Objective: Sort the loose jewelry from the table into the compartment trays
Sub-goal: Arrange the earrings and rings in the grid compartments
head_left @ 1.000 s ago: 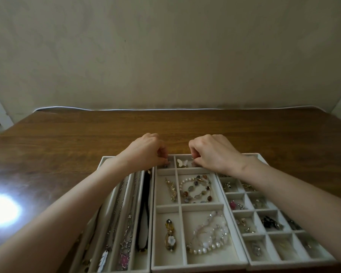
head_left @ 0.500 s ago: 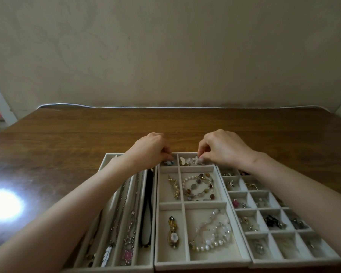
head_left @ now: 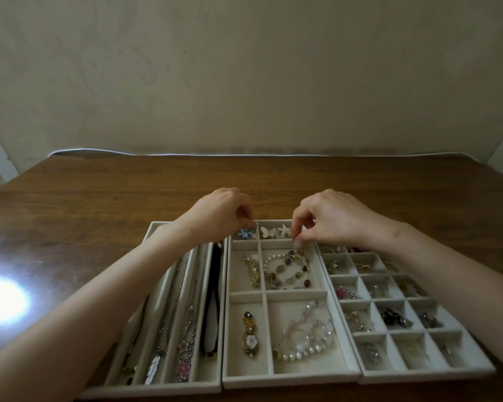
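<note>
Three grey compartment trays lie side by side. The middle tray (head_left: 291,380) holds a blue flower brooch (head_left: 244,234), a butterfly piece (head_left: 266,232), a starfish piece (head_left: 285,229) and a bead bracelet (head_left: 288,269). My left hand (head_left: 218,216) hovers over the tray's far left corner, just above the blue flower, fingers curled with nothing visible in them. My right hand (head_left: 328,219) reaches down with thumb and fingertips pinched together at the divider right above the bead bracelet. I cannot tell whether they hold anything.
The left tray (head_left: 157,387) has long slots with necklaces and a black cord. The right tray (head_left: 424,374) has small cells with earrings and charms. A pearl bracelet (head_left: 305,338) and a flower pendant (head_left: 250,335) lie in the near compartments. The wooden table (head_left: 128,192) extends to the wall.
My left hand has lifted off the corner compartment, uncovering the blue flower brooch. My right hand's fingertips have moved from the starfish compartment toward me, to the divider above the bead bracelet.
</note>
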`<state>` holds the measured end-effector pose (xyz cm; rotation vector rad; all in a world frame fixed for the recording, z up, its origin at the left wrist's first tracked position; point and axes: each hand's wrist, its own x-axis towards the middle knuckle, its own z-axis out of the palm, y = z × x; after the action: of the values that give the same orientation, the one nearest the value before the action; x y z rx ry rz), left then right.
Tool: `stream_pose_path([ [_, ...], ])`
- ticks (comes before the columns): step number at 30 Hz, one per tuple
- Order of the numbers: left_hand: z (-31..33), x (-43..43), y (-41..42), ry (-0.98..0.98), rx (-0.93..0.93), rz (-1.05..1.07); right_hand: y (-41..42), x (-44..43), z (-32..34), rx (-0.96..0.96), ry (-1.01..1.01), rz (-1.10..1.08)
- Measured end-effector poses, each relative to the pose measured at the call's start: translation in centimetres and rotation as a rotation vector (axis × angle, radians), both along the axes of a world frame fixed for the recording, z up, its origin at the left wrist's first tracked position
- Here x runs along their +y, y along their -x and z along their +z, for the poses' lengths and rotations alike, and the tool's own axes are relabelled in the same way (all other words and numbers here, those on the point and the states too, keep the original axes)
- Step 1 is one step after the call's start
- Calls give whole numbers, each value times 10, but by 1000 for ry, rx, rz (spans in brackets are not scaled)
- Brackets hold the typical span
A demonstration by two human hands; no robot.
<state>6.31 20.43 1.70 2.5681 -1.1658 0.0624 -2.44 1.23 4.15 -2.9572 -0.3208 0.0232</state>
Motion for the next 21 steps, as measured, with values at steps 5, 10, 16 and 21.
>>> stream_pose_path([
  [5,21,-2,22,-100,85,-279,8,3,-11,25,34,47],
  [10,15,-12,41,-286,57,-383,13,1,-13,41,27,100],
  [16,10,-11,39,-314,-105,-336,17,-5,-11,-24,109,74],
  [21,7,-10,36,-303,-157,-297,17,-9,-12,-48,112,68],
])
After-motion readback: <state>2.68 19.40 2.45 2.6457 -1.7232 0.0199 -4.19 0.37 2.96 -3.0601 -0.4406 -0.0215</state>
